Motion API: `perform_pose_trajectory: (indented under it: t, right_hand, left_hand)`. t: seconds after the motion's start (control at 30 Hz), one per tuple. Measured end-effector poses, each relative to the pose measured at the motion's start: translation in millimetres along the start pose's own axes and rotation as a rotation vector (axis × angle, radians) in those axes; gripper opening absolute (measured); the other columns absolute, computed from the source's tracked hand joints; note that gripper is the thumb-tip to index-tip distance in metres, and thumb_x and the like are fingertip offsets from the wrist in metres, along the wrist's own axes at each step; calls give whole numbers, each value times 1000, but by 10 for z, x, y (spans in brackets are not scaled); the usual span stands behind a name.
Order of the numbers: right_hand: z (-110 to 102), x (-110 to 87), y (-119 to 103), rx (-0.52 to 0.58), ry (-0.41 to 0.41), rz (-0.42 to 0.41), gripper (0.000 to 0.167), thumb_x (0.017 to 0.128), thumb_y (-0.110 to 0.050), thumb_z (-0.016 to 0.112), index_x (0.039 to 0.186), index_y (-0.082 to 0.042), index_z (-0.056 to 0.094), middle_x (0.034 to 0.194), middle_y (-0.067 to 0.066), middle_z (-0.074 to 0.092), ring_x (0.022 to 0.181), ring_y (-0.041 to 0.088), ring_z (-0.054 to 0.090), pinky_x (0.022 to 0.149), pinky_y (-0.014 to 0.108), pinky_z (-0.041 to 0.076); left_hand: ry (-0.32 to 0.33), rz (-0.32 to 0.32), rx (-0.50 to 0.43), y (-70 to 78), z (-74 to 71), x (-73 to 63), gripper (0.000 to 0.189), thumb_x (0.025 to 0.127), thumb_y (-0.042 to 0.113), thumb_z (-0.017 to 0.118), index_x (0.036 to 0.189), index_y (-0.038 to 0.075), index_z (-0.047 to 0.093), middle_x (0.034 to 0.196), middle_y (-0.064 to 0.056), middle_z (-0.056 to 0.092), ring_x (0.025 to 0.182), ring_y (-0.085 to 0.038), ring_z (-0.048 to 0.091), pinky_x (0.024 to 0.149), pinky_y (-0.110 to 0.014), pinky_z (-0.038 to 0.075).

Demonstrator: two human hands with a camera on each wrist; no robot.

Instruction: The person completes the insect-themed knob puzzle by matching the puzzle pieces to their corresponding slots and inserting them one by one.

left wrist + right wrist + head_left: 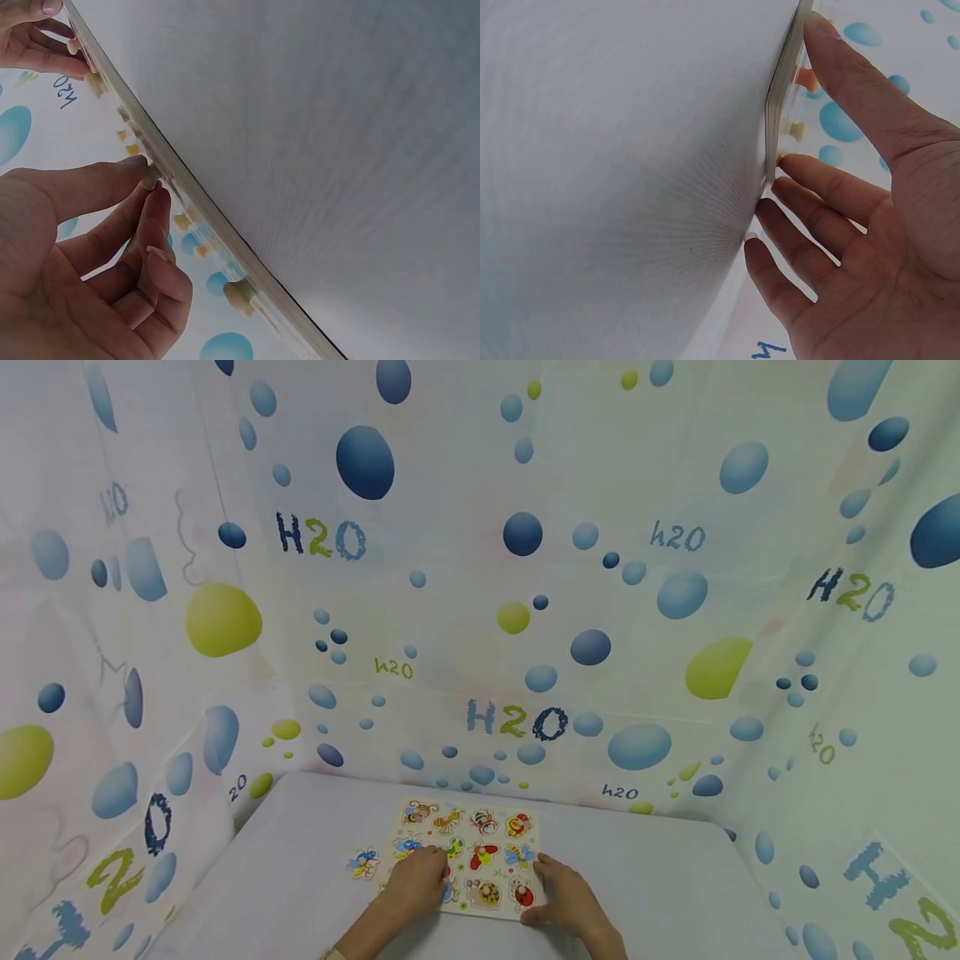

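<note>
A pale wooden peg puzzle board with rows of cartoon insect pieces lies flat on the white table. My left hand reaches over its left half. In the left wrist view, thumb and forefinger pinch a small peg on the board; the piece under it is hidden. At the board's right edge rests my right hand, fingers spread and fairly straight. Its thumb touches the board's side in the right wrist view. A loose blue insect piece lies on the table beyond the board's left edge.
The white table runs back to a curtain printed with blue and green drops and H2O lettering. This curtain also stands at the left and right sides. More pegs stick up along the board.
</note>
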State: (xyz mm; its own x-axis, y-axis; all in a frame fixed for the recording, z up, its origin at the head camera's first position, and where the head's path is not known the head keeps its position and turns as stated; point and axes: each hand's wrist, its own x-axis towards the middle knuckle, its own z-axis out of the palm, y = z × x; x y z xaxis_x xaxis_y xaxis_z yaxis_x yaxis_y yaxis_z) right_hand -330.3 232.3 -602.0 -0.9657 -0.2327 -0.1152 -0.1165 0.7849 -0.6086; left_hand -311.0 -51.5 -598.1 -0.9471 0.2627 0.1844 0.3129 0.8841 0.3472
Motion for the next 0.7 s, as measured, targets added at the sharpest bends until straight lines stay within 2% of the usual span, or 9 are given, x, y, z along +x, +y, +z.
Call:
perform_pose_trajectory:
  t: [0.43, 0.57, 0.7]
  right_hand:
    - [10, 12, -4, -3, 8, -2, 89, 64, -32, 101, 139, -1, 65, 155, 16, 53, 144, 48, 43, 114, 68, 36]
    - [7, 11, -5, -13, 6, -5, 89, 65, -32, 101, 139, -1, 65, 155, 16, 52, 144, 48, 43, 114, 68, 36]
    - [-4, 4, -9, -19, 5, -9, 89, 65, -32, 101, 139, 0, 64, 154, 17, 52, 143, 48, 43, 114, 68, 36]
  left_hand:
    - [-2, -3, -11, -13, -4, -33, 20, 86, 8, 77, 77, 16, 61, 74, 7, 50, 64, -9, 45, 55, -27, 42]
    - [-17, -34, -10, -33, -29, -43, 15, 86, 12, 78, 78, 15, 66, 78, 7, 54, 67, -9, 49, 56, -29, 46]
    - [-5, -72, -37, -70, -61, -71, 11, 86, 12, 77, 81, 14, 68, 80, 7, 55, 70, -11, 52, 57, -31, 48]
